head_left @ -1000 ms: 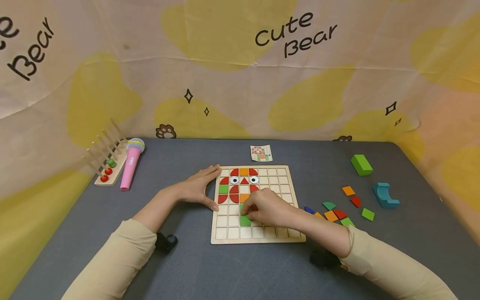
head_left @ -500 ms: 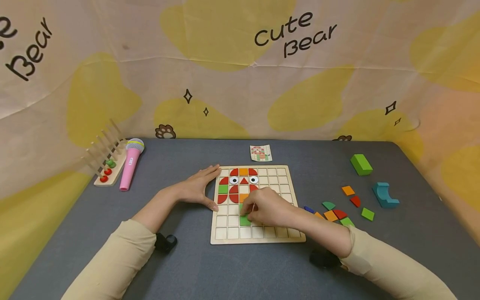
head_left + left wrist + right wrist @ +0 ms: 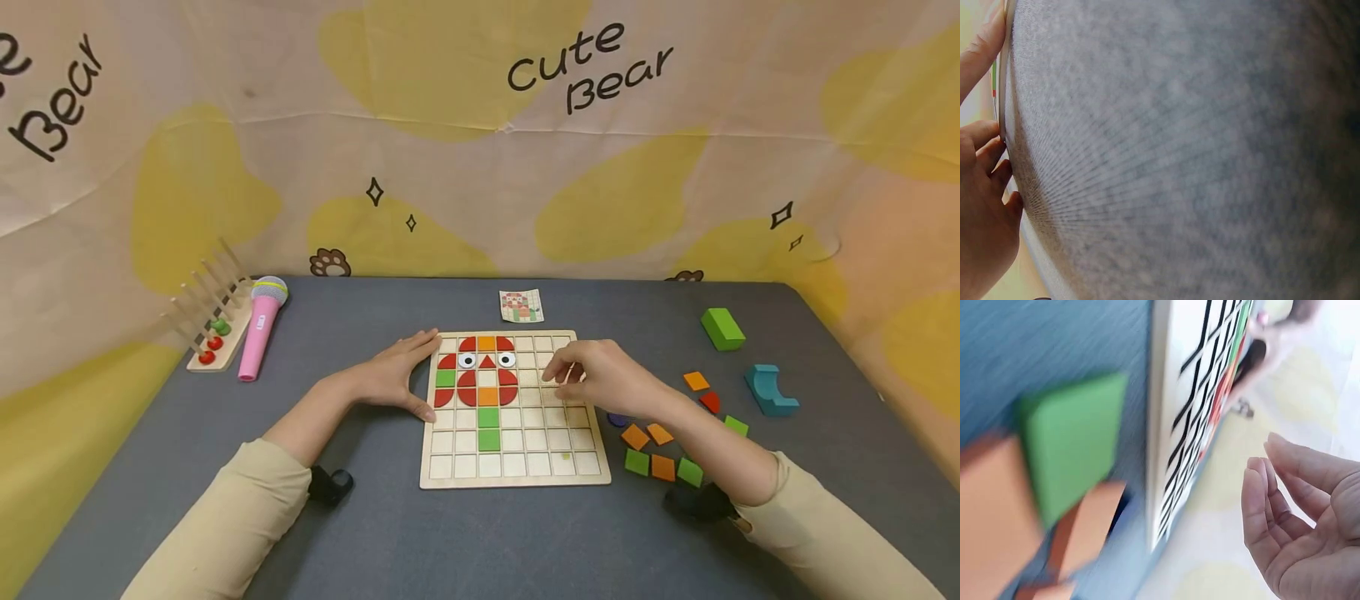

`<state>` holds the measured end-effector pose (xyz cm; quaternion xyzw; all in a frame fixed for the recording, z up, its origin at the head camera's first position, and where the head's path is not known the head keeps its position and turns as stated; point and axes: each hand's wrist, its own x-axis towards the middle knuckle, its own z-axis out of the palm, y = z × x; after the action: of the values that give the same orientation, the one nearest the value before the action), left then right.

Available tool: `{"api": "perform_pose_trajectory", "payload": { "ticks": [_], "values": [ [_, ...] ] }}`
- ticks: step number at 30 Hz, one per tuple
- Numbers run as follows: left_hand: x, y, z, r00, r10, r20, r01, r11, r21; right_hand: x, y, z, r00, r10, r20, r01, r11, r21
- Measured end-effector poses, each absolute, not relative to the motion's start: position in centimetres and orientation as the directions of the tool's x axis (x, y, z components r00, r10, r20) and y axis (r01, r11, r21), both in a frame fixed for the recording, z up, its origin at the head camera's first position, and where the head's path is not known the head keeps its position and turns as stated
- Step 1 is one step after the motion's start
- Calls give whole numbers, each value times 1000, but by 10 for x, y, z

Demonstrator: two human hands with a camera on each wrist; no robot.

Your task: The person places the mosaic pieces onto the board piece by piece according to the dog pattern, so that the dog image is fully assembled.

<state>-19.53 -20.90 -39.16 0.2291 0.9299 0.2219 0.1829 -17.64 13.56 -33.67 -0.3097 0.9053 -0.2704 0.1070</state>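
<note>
Right hand hovers over the board — seemingly empty.

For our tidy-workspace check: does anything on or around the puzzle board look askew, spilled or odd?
Nothing serious. The board lies square and its placed tiles sit in their cells; only a small yellow-green speck sits in a lower-right cell.

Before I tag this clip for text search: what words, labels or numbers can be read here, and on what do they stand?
"Cute Bear": printed in black on the backdrop cloth, upper right of middle.
"e Bear": the same print again at the cloth's left edge, its first word cut off.
Pattern card behind the puzzle board: shows a small coloured picture; any writing is too small to read.
Pink toy microphone: a small label, too small to read.
No numbers readable anywhere.
</note>
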Motion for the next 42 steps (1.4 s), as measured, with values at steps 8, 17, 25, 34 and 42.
{"api": "perform_pose_trajectory", "payload": {
  "ticks": [8,17,25,34,42],
  "values": [
    [-195,-208,-391,-828,505,-244,343,800,492,-185,193,-339,-811,-574,-114,-435,721,-540],
    [-194,-209,-390,-828,511,-233,353,796,492,-180,233,-345,-664,-726,-180,-467,590,-659],
    [-193,-209,-388,-826,516,-226,359,791,496,-171,229,-357,-493,-825,-277,-461,517,-721],
    [-194,-208,-390,-827,510,-237,350,796,494,-172,226,-359,-497,-818,-291,-526,550,-648],
    [-195,-208,-391,-830,500,-249,339,805,486,-172,223,-359,-502,-805,-316,-532,576,-621]
  ]
}}
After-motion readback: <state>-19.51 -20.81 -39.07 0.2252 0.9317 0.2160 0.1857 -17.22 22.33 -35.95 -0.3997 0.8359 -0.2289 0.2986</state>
